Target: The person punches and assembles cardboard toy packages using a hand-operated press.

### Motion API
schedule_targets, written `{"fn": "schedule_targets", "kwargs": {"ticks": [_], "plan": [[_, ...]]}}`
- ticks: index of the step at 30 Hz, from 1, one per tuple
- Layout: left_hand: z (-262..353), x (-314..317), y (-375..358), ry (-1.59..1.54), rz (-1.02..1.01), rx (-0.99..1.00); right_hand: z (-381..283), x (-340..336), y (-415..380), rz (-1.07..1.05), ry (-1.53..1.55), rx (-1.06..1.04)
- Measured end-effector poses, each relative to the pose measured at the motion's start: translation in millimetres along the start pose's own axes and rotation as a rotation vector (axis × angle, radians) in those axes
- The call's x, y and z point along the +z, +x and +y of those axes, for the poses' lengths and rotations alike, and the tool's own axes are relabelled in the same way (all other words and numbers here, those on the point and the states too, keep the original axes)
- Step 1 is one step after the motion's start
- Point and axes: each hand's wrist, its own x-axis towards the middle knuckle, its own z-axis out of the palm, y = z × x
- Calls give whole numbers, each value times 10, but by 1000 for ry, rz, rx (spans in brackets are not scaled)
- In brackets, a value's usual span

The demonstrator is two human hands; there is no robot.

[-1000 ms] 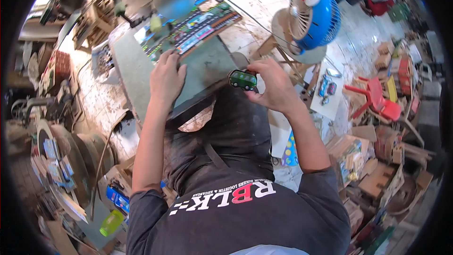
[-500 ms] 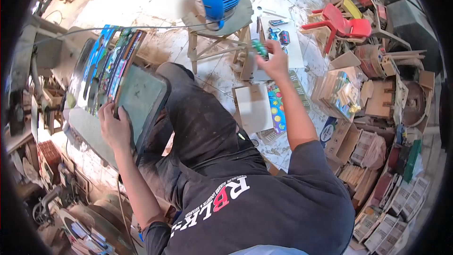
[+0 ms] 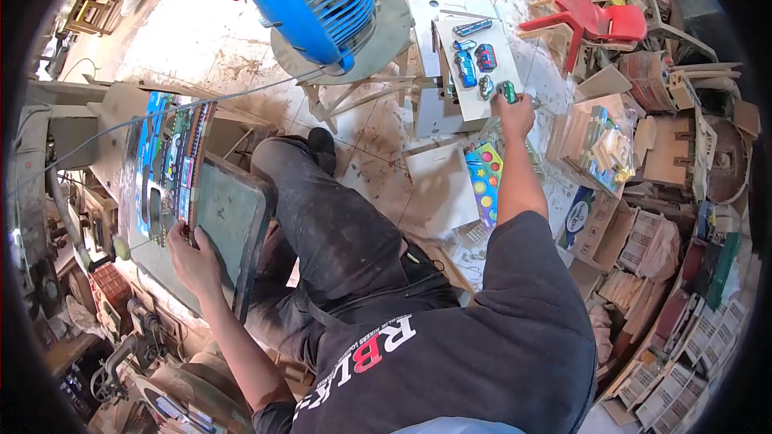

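Observation:
My right hand (image 3: 517, 112) is closed on a small green vehicle piece (image 3: 507, 92) at the lower right of a white board (image 3: 476, 56). On that board lie several vehicle pieces, among them a red and blue one (image 3: 485, 57) and a blue one (image 3: 465, 68). My left hand (image 3: 193, 257) rests at the near end of a printed panel (image 3: 170, 169) with cut-outs, its fingers on the panel's edge. The panel lies on a dark green machine table (image 3: 229, 213).
A blue fan (image 3: 301, 4) stands on a round stool (image 3: 386, 32), its cable crossing to the left. A red chair (image 3: 591, 16) is at the upper right. Below the board lie a colourful sheet (image 3: 484, 181) and a blank panel (image 3: 441, 185). Wooden scraps fill the right side.
My right hand has moved right and down with the green piece, to the white board. The view has shifted, so the fan sits further left. My left hand stays at the panel.

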Motion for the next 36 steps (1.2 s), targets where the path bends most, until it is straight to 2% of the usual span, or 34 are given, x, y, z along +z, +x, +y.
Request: {"fn": "schedule_targets", "kwargs": {"ticks": [2, 4, 6, 7, 8, 10, 12, 13, 14, 15, 16, 17, 19, 21, 23, 24, 26, 27, 29, 30, 32, 35, 36], "plan": [[-38, 25, 6, 47, 32, 39, -10, -21, 12, 305, -2, -203], [-99, 49, 69, 86, 74, 65, 316, 125, 202, 346, 19, -164], [-147, 16, 160, 91, -71, 13, 309, 106, 248, 374, 50, -142], [-139, -15, 170, 101, -65, -19, 135, -84, 158, 307, 208, -108], [-128, -55, 196, 48, -117, 34, -83, -256, 49, 223, 372, -79], [-165, -142, 186, -12, -156, 98, -529, -484, -191, 140, 438, -278], [-197, -200, 106, -73, -147, 78, -1121, -738, -581, -27, 591, -447], [-332, -192, 76, -34, -127, 190, -1368, -860, -777, -105, 622, -598], [-447, -225, 46, -70, -142, 213, -1667, -956, -963, -169, 659, -754], [-503, -352, 17, -70, -195, 225, -2029, -1034, -1172, -217, 720, -798], [-763, -299, -4, -66, -118, 394, -2373, -1143, -1436, -312, 840, -1024], [-873, -370, -33, 16, -136, 432, -2684, -1268, -1683, -395, 950, -1248], [-1104, -452, -121, 49, -134, 394, -3314, -1451, -2114, -477, 934, -1523], [-1097, -434, -233, 66, -150, 375, -3880, -1439, -2417, -684, 894, -1594], [-990, -405, -419, 96, 33, 225, -4419, -1225, -2722, -677, 859, -1702], [-909, -311, -490, 98, 45, 204, -4605, -988, -2848, -681, 867, -1725], [-718, -79, -551, 48, 149, -120, -4817, -527, -3069, -556, 650, -1698], [-610, -39, -529, -97, 107, -247, -4824, -515, -3123, -552, 651, -1721], [-452, 106, -437, -115, 141, -332, -4815, -544, -3164, -552, 352, -1684], [-399, 177, -403, -124, 162, -399, -4770, -608, -3171, -551, 339, -1717], [-415, 134, -290, -179, 139, -454, -4526, -818, -3179, -698, 272, -1574], [-706, 124, -110, -273, 127, -190, -4027, -1126, -3274, -666, 244, -1525], [-783, 144, -72, -281, 124, -196, -3876, -1248, -3312, -668, 233, -1529]]}}
